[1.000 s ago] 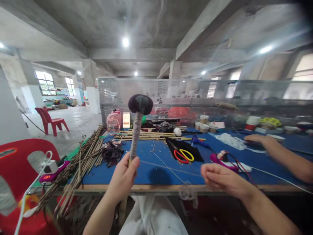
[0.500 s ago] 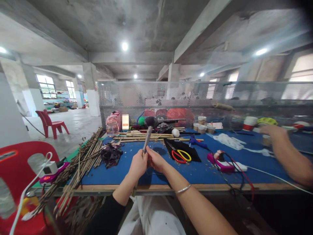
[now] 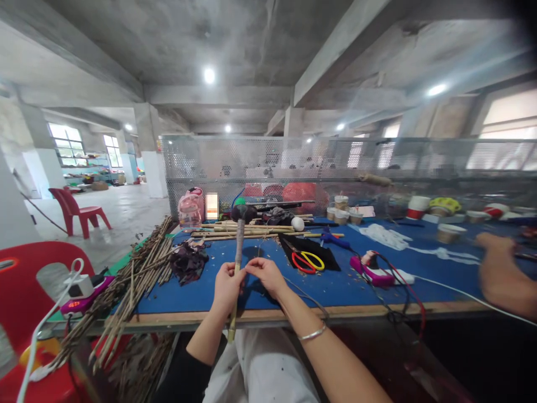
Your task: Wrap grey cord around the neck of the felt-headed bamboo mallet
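My left hand (image 3: 226, 286) is wrapped round a thin stick (image 3: 238, 252) that stands almost upright over the front of the blue table (image 3: 335, 285). The stick carries a dark round head (image 3: 242, 213) at its top, and its shaft is wound with grey thread. My right hand (image 3: 265, 275) is closed in a pinch against the stick just beside the left hand; a thin thread (image 3: 306, 294) trails off from there to the right. A silver bracelet (image 3: 312, 334) sits on my right wrist.
Red and yellow scissors (image 3: 307, 261) lie on black cloth, a pink glue gun (image 3: 377, 273) to their right. A bundle of sticks (image 3: 134, 280) lies along the table's left edge, beside red chairs (image 3: 25, 280). Another person's arm (image 3: 503, 277) reaches in at the right. Mesh screen (image 3: 335, 162) behind.
The stick came down from head height to the table's front. My right hand moved left from open space and closed on the stick beside the left hand. The other person's arm drew back.
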A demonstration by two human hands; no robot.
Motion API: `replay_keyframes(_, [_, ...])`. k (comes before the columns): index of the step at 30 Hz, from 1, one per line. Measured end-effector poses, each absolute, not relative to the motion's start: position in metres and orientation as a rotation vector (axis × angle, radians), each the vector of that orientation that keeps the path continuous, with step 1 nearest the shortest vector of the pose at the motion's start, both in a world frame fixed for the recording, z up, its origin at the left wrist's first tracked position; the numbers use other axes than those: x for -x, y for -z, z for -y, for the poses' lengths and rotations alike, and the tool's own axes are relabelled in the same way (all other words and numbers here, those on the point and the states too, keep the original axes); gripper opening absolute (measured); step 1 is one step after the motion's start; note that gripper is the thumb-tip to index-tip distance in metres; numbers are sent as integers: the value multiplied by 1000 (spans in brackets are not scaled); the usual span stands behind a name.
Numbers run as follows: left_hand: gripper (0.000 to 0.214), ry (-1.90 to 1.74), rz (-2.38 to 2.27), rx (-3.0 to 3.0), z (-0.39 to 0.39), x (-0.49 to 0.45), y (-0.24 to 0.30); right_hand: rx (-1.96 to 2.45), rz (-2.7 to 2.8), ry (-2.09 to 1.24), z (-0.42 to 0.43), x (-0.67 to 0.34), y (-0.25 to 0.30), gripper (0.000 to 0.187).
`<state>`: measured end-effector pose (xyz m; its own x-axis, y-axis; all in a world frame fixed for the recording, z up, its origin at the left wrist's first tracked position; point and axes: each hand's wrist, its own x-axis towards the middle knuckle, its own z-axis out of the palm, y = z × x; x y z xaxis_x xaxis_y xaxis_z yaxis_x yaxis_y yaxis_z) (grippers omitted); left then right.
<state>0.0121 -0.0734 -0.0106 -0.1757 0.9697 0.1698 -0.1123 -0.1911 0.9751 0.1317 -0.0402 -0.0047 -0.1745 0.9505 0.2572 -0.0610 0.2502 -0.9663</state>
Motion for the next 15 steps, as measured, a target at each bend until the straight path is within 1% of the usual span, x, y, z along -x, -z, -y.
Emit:
replay_keyframes(6, [33, -1445, -1006, -1228, 78, -13, 8, 920, 1352, -1142, 41, -133, 2, 28])
replay_keyframes(12, [39, -1313, -979, -1407, 81, -16, 8, 765, 1469, -1485, 46, -135, -2, 37])
replay_keyframes(15, [38, -1348, -1058, -1467, 82, -18, 8, 729, 1449, -1432, 44, -136, 1, 33])
